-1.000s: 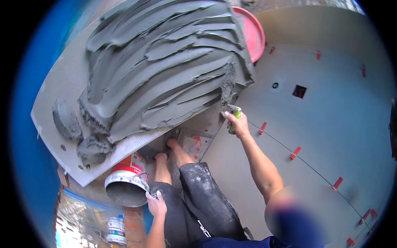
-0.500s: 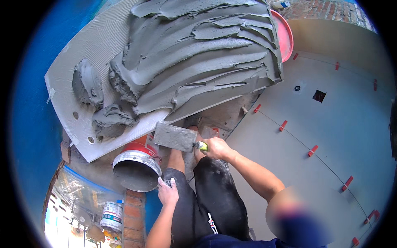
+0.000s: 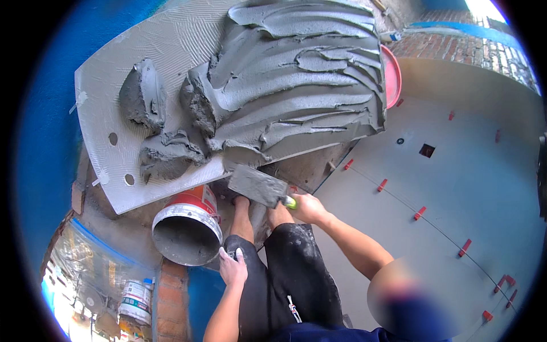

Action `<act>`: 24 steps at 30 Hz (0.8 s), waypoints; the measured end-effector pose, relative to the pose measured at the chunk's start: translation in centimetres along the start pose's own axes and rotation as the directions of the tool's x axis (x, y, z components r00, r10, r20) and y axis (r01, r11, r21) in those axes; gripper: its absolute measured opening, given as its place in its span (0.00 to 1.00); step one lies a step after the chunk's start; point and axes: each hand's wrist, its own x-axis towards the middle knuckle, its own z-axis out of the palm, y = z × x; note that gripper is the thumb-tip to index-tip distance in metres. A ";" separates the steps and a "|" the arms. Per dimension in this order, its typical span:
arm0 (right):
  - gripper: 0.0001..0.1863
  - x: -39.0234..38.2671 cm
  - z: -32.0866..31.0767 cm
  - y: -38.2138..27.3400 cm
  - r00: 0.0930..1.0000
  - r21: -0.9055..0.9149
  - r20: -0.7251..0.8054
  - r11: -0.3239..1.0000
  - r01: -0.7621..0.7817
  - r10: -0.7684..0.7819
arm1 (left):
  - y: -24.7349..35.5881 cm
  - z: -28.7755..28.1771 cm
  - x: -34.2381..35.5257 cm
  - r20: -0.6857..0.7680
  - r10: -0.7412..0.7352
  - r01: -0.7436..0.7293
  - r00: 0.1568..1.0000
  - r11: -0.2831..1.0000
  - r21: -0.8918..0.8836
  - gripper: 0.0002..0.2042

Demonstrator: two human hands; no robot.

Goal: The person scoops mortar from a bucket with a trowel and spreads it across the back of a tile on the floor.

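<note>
My right hand [image 3: 309,208] grips the yellow-green handle of a trowel [image 3: 259,185], whose flat rectangular blade is smeared with grey mortar. The blade slants beside the near edge of a large pale tile [image 3: 128,194]; whether they touch I cannot tell. Thick grey mortar [image 3: 302,80] lies in ridges over much of the tile, with separate lumps [image 3: 142,94] toward its left. My left hand [image 3: 232,268] holds nothing, its whitened fingers apart, over my left leg and close to the rim of a tilted bucket [image 3: 188,233] with mortar-coated insides.
Right of me spreads pale tiled flooring [image 3: 421,245], with red clips [image 3: 420,213] along its seams and a square hole [image 3: 427,150]. A pink-red round container [image 3: 391,77] shows behind the tile. At lower left are brick edging [image 3: 172,302] and a white bucket [image 3: 135,302].
The view has shifted, so the tile appears farther right and higher. My trowel blade has turned, its handle end dipping more to the right. My left hand stays beside the bucket.
</note>
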 end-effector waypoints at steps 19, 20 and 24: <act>0.27 3.9 12.0 -31.5 0.989 0.987 0.147 0.058 -0.148 0.021 | -1.0 1.0 0.2 0.034 0.072 -0.066 0.997 0.984 -0.163 0.37; 0.30 4.4 11.8 -31.1 0.992 0.969 0.125 0.214 -0.123 0.004 | -0.6 0.8 0.1 0.072 0.069 -0.058 0.995 0.988 -0.142 0.37; 0.32 4.2 7.8 -26.3 0.980 0.389 -0.166 0.907 0.164 -0.107 | -1.0 1.2 -0.1 -0.076 0.007 -0.012 0.997 0.998 -0.069 0.34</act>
